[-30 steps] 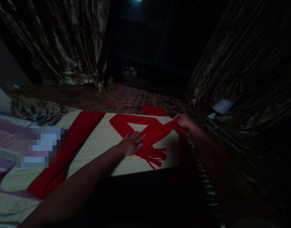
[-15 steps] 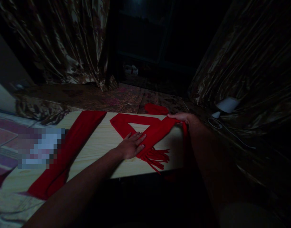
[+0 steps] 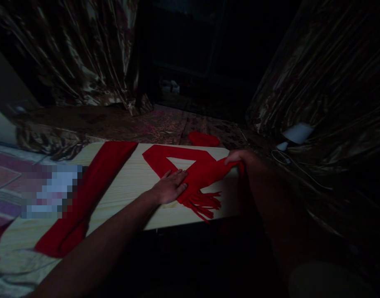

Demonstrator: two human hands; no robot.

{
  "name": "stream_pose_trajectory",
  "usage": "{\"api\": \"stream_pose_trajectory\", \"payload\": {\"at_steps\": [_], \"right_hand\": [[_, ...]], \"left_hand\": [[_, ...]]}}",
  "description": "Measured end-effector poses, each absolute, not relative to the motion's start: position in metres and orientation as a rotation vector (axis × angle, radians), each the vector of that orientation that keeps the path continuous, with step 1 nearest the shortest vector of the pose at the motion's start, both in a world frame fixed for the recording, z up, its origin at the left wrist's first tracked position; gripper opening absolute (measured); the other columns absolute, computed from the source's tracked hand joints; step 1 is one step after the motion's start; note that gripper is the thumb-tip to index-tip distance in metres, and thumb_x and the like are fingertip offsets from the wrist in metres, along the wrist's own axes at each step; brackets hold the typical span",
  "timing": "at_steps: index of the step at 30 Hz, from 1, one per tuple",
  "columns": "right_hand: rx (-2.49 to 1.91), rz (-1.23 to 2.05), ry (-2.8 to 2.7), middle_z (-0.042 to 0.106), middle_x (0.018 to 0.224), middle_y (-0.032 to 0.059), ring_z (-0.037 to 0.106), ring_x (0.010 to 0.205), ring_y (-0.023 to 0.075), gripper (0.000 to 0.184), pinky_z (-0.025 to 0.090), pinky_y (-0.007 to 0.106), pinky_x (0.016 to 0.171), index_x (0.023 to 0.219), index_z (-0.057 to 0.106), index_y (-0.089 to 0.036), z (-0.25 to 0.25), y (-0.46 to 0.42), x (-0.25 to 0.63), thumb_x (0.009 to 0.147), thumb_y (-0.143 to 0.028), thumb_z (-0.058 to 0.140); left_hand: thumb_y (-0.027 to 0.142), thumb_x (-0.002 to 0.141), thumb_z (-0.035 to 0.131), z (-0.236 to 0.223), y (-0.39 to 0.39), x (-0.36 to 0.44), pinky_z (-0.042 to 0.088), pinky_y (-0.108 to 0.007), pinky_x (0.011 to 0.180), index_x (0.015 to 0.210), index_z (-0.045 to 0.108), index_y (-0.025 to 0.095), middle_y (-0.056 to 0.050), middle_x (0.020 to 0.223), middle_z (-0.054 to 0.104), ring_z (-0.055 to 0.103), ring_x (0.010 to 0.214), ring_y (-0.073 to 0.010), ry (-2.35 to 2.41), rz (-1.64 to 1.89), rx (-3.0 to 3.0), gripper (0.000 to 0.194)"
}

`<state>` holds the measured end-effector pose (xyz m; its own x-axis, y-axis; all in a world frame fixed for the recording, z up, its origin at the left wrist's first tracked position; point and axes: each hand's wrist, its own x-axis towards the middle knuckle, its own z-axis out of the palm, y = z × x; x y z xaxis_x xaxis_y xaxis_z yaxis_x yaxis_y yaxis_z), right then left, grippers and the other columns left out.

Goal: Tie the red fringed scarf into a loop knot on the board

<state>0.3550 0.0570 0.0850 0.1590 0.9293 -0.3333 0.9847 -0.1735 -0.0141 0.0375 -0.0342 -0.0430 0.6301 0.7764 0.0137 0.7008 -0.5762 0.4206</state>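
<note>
A red fringed scarf (image 3: 190,171) lies folded into a triangle on a light wooden board (image 3: 131,182). My left hand (image 3: 169,187) rests flat on the scarf with fingers stretched out, just above its fringe (image 3: 202,203). My right hand (image 3: 236,158) is closed on a bunched stretch of the scarf at the board's right edge. Another long red strip (image 3: 90,186) runs diagonally across the board's left part.
A small red piece (image 3: 204,139) lies beyond the board on the patterned floor covering. Shiny curtains hang at left (image 3: 68,54) and right (image 3: 326,82). A white object with a cord (image 3: 297,133) sits at right. A striped cloth (image 3: 6,186) lies at left.
My right hand drew back from the board's far corner and now bunches the scarf at the right edge. My left hand stayed pressed on the scarf.
</note>
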Motion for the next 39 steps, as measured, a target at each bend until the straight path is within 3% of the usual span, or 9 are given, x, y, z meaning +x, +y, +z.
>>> {"api": "stream_pose_trajectory", "payload": {"at_steps": [4, 8, 11, 15, 19, 24, 30, 35, 39], "right_hand": [[2.177, -0.069, 1.991, 0.064, 0.121, 0.0289, 0.061, 0.113, 0.0282, 0.034, 0.041, 0.031, 0.084, 0.114, 0.067, 0.001, 0.074, 0.029, 0.322, 0.084, -0.015, 0.061], [1.964, -0.318, 2.365, 0.073, 0.087, 0.0107, 0.066, 0.081, 0.0183, 0.024, 0.042, 0.026, 0.069, 0.085, 0.07, -0.013, 0.038, -0.027, 0.291, 0.088, -0.035, 0.06], [1.935, -0.685, 2.565, 0.071, 0.086, 0.0038, 0.064, 0.073, 0.0153, 0.023, 0.043, 0.024, 0.064, 0.094, 0.065, -0.018, 0.01, -0.077, 0.271, 0.085, -0.04, 0.064], [2.095, -0.567, 2.711, 0.067, 0.119, 0.0117, 0.064, 0.101, 0.0226, 0.064, 0.047, 0.029, 0.08, 0.128, 0.052, -0.019, -0.007, -0.126, 0.243, 0.073, -0.035, 0.079], [2.082, -0.531, 2.73, 0.07, 0.11, 0.0082, 0.066, 0.097, 0.0208, 0.038, 0.046, 0.029, 0.083, 0.12, 0.055, -0.022, -0.006, -0.14, 0.224, 0.083, -0.015, 0.063], [2.279, -0.937, 2.821, 0.07, 0.091, 0.0014, 0.065, 0.083, 0.015, 0.015, 0.047, 0.025, 0.076, 0.095, 0.06, -0.022, -0.013, -0.136, 0.219, 0.085, -0.011, 0.055], [1.946, -1.016, 2.858, 0.07, 0.096, 0.0028, 0.064, 0.09, 0.0169, 0.015, 0.046, 0.026, 0.08, 0.096, 0.064, -0.021, -0.006, -0.146, 0.224, 0.081, -0.018, 0.066], [1.543, -0.983, 2.827, 0.072, 0.101, 0.0035, 0.065, 0.091, 0.018, 0.038, 0.044, 0.025, 0.076, 0.118, 0.065, -0.023, 0.023, -0.146, 0.24, 0.084, -0.04, 0.071], [1.965, -0.646, 2.774, 0.073, 0.096, 0.0035, 0.066, 0.086, 0.0167, 0.023, 0.042, 0.026, 0.075, 0.111, 0.068, -0.023, 0.026, -0.126, 0.254, 0.095, -0.035, 0.056]], "left_hand": [[0.052, 0.102, 0.017, -0.042, -0.035, 0.038, 0.011, -0.051, 0.123, 0.159, 0.025, 0.016, -0.008, 0.163, 0.029, 0.019, 0.153, -0.0236, 1.189, 0.292, 2.476, 0.067], [0.05, 0.103, 0.022, -0.041, -0.036, 0.037, 0.012, -0.053, 0.123, 0.16, 0.02, 0.023, -0.007, 0.163, 0.029, 0.02, 0.152, -0.0239, 1.16, 0.328, 2.492, 0.063], [0.046, 0.103, 0.027, -0.039, -0.038, 0.034, 0.014, -0.057, 0.121, 0.159, 0.02, 0.035, -0.005, 0.164, 0.027, 0.022, 0.152, -0.0249, 1.127, 0.379, 2.519, 0.057], [0.041, 0.103, 0.03, -0.037, -0.043, 0.031, 0.015, -0.064, 0.118, 0.153, 0.033, 0.042, -0.002, 0.166, 0.023, 0.026, 0.151, -0.0269, 1.063, 0.47, 2.556, 0.05], [0.038, 0.102, 0.033, -0.036, -0.045, 0.031, 0.009, -0.069, 0.117, 0.15, 0.042, 0.04, -0.002, 0.163, 0.029, 0.029, 0.149, -0.0291, 1.027, 0.5, 2.622, 0.048], [0.037, 0.103, 0.029, -0.039, -0.043, 0.031, 0.007, -0.069, 0.118, 0.154, 0.034, 0.038, -0.004, 0.161, 0.035, 0.032, 0.148, -0.0269, 1.051, 0.469, 2.626, 0.051], [0.04, 0.104, 0.025, -0.042, -0.042, 0.032, 0.011, -0.068, 0.118, 0.155, 0.032, 0.034, -0.006, 0.159, 0.038, 0.032, 0.148, -0.026, 1.121, 0.428, 2.618, 0.052], [0.039, 0.102, 0.031, -0.042, -0.042, 0.033, 0.011, -0.068, 0.118, 0.153, 0.037, 0.032, -0.007, 0.159, 0.039, 0.032, 0.148, -0.0273, 1.132, 0.393, 2.629, 0.052], [0.039, 0.101, 0.035, -0.04, -0.043, 0.032, 0.009, -0.066, 0.119, 0.154, 0.036, 0.032, -0.007, 0.16, 0.038, 0.031, 0.148, -0.0265, 1.114, 0.397, 2.601, 0.054]]}}
